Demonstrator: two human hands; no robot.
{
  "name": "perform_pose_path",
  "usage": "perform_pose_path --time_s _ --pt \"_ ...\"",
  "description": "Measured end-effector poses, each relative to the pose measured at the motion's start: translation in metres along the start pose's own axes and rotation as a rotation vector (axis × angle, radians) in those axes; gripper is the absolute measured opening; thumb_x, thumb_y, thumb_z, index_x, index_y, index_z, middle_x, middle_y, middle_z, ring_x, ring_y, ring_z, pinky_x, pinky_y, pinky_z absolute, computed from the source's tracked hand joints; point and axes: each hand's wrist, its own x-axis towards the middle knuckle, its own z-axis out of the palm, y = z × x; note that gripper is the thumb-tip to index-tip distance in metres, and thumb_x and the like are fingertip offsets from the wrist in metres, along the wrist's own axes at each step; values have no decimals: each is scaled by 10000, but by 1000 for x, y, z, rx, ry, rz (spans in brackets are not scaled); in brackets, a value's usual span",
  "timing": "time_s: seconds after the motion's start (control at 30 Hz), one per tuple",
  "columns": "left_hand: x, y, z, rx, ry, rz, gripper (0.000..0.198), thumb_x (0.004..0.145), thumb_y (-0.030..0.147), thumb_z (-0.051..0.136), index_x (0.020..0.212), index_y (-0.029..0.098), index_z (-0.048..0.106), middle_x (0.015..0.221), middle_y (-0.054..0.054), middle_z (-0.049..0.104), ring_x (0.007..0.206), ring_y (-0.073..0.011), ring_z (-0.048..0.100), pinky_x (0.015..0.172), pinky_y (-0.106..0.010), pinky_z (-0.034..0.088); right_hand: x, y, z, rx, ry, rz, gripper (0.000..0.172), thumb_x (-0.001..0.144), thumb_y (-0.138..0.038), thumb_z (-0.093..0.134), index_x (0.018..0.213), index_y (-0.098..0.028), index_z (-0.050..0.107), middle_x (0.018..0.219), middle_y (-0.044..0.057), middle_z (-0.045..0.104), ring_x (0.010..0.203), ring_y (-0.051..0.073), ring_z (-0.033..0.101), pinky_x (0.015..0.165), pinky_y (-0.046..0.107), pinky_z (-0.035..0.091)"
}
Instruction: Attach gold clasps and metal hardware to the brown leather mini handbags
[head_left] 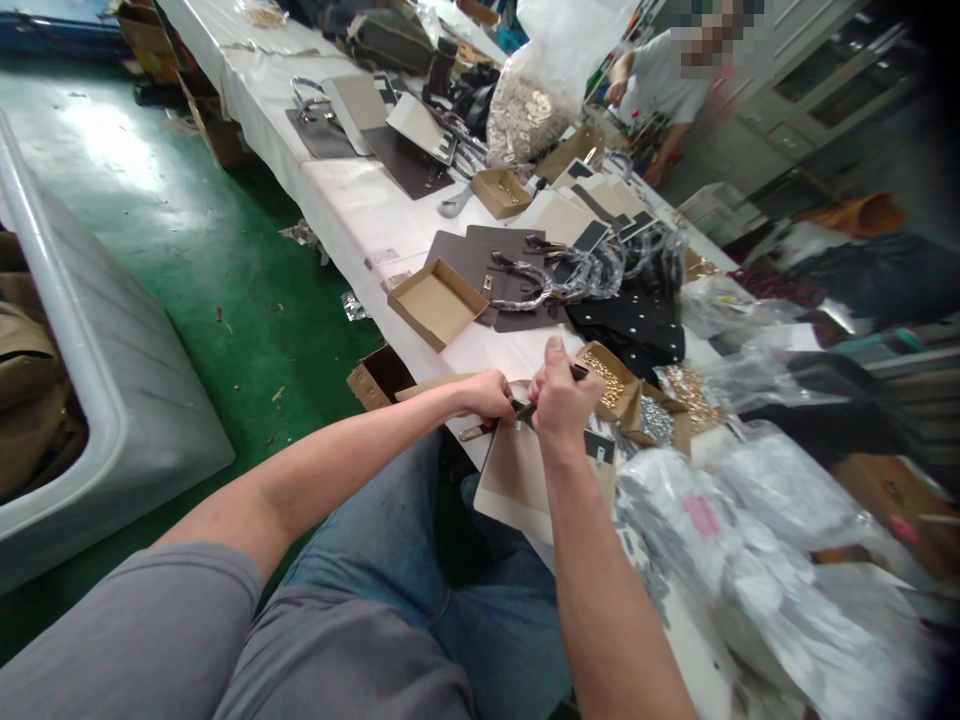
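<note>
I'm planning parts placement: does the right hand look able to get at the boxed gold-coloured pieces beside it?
Probably yes: the gold-coloured pieces lie uncovered in an open box beside the right hand, though it seems to grip a dark item.

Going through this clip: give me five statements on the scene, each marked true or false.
1. The left hand and right hand are at the beige panel. True.
2. The right hand is spread flat. False: the right hand is curled around a dark thing.
3. A box holds gold studs. True.
4. The grey bin is right of the table. False: the grey bin is left of the table.
5. The floor is green. True.
</note>
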Motion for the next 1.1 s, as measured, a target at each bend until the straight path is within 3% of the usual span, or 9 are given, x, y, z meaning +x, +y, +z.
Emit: perform_pose_path --time_s 0.2,0.33,0.43,0.57,0.77,0.93,1.1 --pt "2 -9 -8 -118 -138 79 179 686 170 925 691 148 747 672 -9 701 600 -131 647 572 -210 560 -13 -10 -4 -13 30 -46 678 1000 -690 799 578 -263 484 515 -55 430 432 92 419 377 246 364" --pt "-1 -8 -12 -273 -174 105 309 698 325 997 707 148 744 690 -18 714 604 -126 646 590 -218 574 -1 -27 -10 132 54 -49 688 972 -658 835 581 -264 428 512 -70 371 402 78 359 353 252 341" --pt "-2 4 -5 -339 -215 91 299 736 352 978 774 142 769 746 -24 743 632 -119 670 628 -216 587 12 -42 -24 217 46 -32 683 961 -619 857 585 -264 411 520 -76 340 399 71 329 339 252 316" --pt "7 26 18 -252 -182 122 237 741 260 924 704 143 722 687 -11 693 615 -114 648 605 -210 571 19 -51 -54 263 67 -31 696 970 -605 858 591 -263 384 525 -83 296 399 66 291 330 253 288" --pt "31 39 45 -38 -65 30 82 700 155 829 741 133 761 653 -3 674 566 -129 617 530 -217 539 6 -31 -92 257 150 -15 690 938 -648 882 599 -262 421 519 -80 332 400 71 328 338 256 324" --pt "38 49 53 78 -61 -48 146 689 148 857 702 141 712 649 -21 689 582 -160 664 549 -237 583 4 -20 -107 305 171 4 673 902 -631 920 614 -260 438 529 -81 346 411 67 348 350 241 346" --pt "40 68 67 199 -154 -171 179 708 87 830 700 161 667 675 -81 755 654 -251 788 608 -280 644 9 -23 -109 257 160 -39 683 959 -650 857 590 -261 432 547 -68 344 424 80 345 360 246 366"
